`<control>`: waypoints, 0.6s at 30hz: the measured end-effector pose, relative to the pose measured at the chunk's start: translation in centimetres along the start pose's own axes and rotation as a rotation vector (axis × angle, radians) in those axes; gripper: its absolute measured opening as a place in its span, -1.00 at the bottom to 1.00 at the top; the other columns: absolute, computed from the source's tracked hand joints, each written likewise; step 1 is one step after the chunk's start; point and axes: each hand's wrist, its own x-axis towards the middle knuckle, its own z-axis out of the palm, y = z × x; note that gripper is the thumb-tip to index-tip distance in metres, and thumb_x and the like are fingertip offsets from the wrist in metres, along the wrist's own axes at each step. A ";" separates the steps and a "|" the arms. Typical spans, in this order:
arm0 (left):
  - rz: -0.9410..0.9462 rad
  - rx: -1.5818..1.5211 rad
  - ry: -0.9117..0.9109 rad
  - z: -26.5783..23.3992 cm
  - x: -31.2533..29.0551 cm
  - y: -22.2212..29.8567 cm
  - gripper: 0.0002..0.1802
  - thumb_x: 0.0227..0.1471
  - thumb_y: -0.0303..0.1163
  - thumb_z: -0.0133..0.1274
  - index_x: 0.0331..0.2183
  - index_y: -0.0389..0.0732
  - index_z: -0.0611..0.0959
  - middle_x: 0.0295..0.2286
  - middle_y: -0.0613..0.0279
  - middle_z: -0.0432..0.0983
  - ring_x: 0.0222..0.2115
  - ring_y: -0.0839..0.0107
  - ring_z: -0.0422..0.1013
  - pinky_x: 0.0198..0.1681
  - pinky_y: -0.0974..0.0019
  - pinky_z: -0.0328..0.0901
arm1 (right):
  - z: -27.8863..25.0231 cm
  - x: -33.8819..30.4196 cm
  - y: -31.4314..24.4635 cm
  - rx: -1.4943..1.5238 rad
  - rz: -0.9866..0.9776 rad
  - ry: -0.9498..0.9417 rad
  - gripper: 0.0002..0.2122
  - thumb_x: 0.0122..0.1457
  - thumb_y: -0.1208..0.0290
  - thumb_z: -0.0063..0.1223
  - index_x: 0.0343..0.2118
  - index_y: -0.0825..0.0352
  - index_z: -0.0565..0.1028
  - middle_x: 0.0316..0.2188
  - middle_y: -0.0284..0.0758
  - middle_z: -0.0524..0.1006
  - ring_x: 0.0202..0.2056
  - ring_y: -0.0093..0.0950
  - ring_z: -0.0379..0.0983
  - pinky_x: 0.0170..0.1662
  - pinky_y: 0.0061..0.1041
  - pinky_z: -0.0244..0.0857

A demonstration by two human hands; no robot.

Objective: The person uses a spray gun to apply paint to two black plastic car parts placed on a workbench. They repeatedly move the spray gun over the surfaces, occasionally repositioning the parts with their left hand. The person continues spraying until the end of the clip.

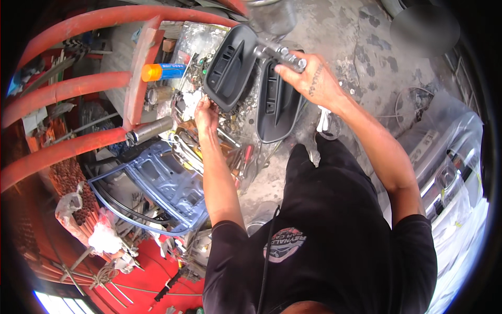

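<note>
Left black panel [230, 68]: just left of the second black panel [276, 107], left hand [206, 112] nearer.
I record its long axis running near to far, leaning right; the left hand's curled fingers meet its near-left edge, pinch undeterminable, forearm reaching forward. Beside the second black panel's far end, the right hand [316, 78] wraps a blurred silver tool [284, 56].
</note>
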 end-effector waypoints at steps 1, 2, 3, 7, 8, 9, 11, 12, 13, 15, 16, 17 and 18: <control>-0.002 -0.004 0.003 0.0 0.1 -0.1 -0.84 0.31 -0.41 -0.03 -0.15 -0.16 0.63 -0.28 0.28 0.61 -0.25 0.33 0.51 -0.07 0.11 0.44 | 0.4 -0.4 0.2 0.026 -0.023 -0.034 -0.44 0.19 0.10 0.17 0.06 0.54 0.50 -0.52 -0.06 0.58 -0.32 -0.24 0.58 -0.11 -0.24 0.39; -0.003 -0.008 0.008 0.5 -0.1 0.1 -0.84 0.31 -0.41 -0.03 -0.15 -0.17 0.63 -0.28 0.28 0.61 -0.25 0.33 0.51 -0.07 0.10 0.44 | 0.7 -0.8 0.2 0.053 -0.048 -0.068 -0.39 0.17 0.06 0.15 0.06 0.57 0.49 -0.52 0.00 0.61 -0.25 -0.14 0.63 -0.04 -0.18 0.40; -0.001 -0.016 0.040 1.3 -0.3 0.4 -0.85 0.31 -0.41 -0.02 -0.18 -0.17 0.63 -0.32 0.29 0.59 -0.30 0.36 0.50 -0.13 0.16 0.44 | 0.7 -1.0 -0.3 0.091 0.011 -0.182 -0.39 0.17 0.05 0.16 0.07 0.57 0.49 -0.43 0.07 0.62 -0.20 -0.11 0.63 -0.02 -0.22 0.40; -0.002 -0.001 0.092 3.1 -1.0 1.5 -0.88 0.31 -0.42 -0.02 -0.24 -0.15 0.62 -0.41 0.31 0.56 -0.42 0.42 0.46 -0.27 0.28 0.44 | 0.3 -1.0 -1.6 0.044 0.127 -0.276 -0.41 0.20 0.04 0.14 0.05 0.56 0.50 -0.41 0.11 0.61 -0.19 -0.10 0.61 -0.03 -0.26 0.42; -0.003 0.013 0.088 3.1 -1.3 1.8 -0.88 0.31 -0.41 -0.01 -0.24 -0.15 0.62 -0.41 0.31 0.56 -0.42 0.42 0.46 -0.28 0.27 0.44 | 0.7 -0.9 -0.9 0.039 0.086 -0.183 -0.41 0.20 0.05 0.14 0.06 0.55 0.50 -0.46 0.08 0.60 -0.24 -0.10 0.62 -0.07 -0.25 0.42; -0.001 0.027 0.098 3.1 -1.2 1.8 -0.88 0.31 -0.41 -0.01 -0.24 -0.15 0.62 -0.41 0.30 0.56 -0.43 0.42 0.46 -0.29 0.27 0.43 | 1.2 -0.6 0.3 0.032 0.048 -0.085 -0.42 0.20 0.06 0.13 0.06 0.55 0.50 -0.51 0.05 0.59 -0.29 -0.11 0.62 -0.10 -0.24 0.42; 0.004 0.053 0.124 3.0 -1.3 1.7 -0.89 0.30 -0.40 0.00 -0.25 -0.14 0.62 -0.41 0.30 0.56 -0.44 0.41 0.45 -0.33 0.28 0.42 | 1.0 -0.7 1.0 0.036 0.015 0.060 -0.44 0.20 0.08 0.14 0.07 0.51 0.50 -0.59 0.00 0.57 -0.41 -0.10 0.62 -0.20 -0.20 0.43; 0.001 0.060 0.132 2.9 -1.4 1.6 -0.90 0.30 -0.40 0.01 -0.25 -0.14 0.62 -0.41 0.30 0.56 -0.44 0.41 0.45 -0.33 0.28 0.41 | 0.5 -0.7 0.6 0.047 0.045 0.040 -0.45 0.20 0.08 0.13 0.07 0.51 0.51 -0.58 0.00 0.57 -0.40 -0.09 0.62 -0.19 -0.20 0.43; -0.001 0.068 0.140 2.9 -1.6 1.5 -0.90 0.29 -0.39 0.02 -0.24 -0.15 0.62 -0.41 0.31 0.56 -0.43 0.41 0.44 -0.33 0.28 0.39 | -0.2 -0.7 0.0 0.058 0.076 0.021 -0.45 0.20 0.09 0.13 0.07 0.51 0.51 -0.58 0.00 0.57 -0.40 -0.08 0.62 -0.18 -0.20 0.44; -0.009 0.084 0.160 3.2 -1.6 1.4 -0.91 0.28 -0.39 0.04 -0.24 -0.15 0.62 -0.41 0.31 0.56 -0.43 0.42 0.44 -0.32 0.28 0.38 | -0.2 -1.2 0.0 0.067 0.090 0.046 -0.47 0.20 0.10 0.13 0.05 0.50 0.52 -0.57 0.00 0.58 -0.40 -0.11 0.63 -0.19 -0.21 0.44; -0.013 0.091 0.178 3.4 -1.6 1.3 -0.91 0.28 -0.39 0.05 -0.24 -0.16 0.62 -0.41 0.31 0.56 -0.42 0.42 0.44 -0.32 0.28 0.37 | -0.1 -1.7 -0.2 0.113 0.074 0.009 -0.47 0.20 0.10 0.13 0.05 0.50 0.52 -0.57 0.00 0.58 -0.40 -0.13 0.63 -0.19 -0.22 0.44; -0.017 0.100 0.196 3.4 -1.6 1.2 -0.91 0.28 -0.39 0.05 -0.23 -0.16 0.62 -0.41 0.31 0.57 -0.42 0.42 0.44 -0.31 0.27 0.37 | 0.0 -2.3 -0.4 0.161 0.058 -0.029 -0.48 0.20 0.11 0.13 0.05 0.50 0.52 -0.57 0.01 0.58 -0.41 -0.16 0.63 -0.20 -0.22 0.44; -0.022 0.096 0.184 3.1 -1.6 1.1 -0.91 0.27 -0.39 0.06 -0.23 -0.16 0.62 -0.40 0.31 0.57 -0.41 0.42 0.44 -0.31 0.27 0.36 | 0.2 -2.7 -0.7 0.208 0.041 -0.066 -0.48 0.20 0.11 0.13 0.05 0.50 0.52 -0.57 0.01 0.58 -0.42 -0.18 0.63 -0.20 -0.23 0.44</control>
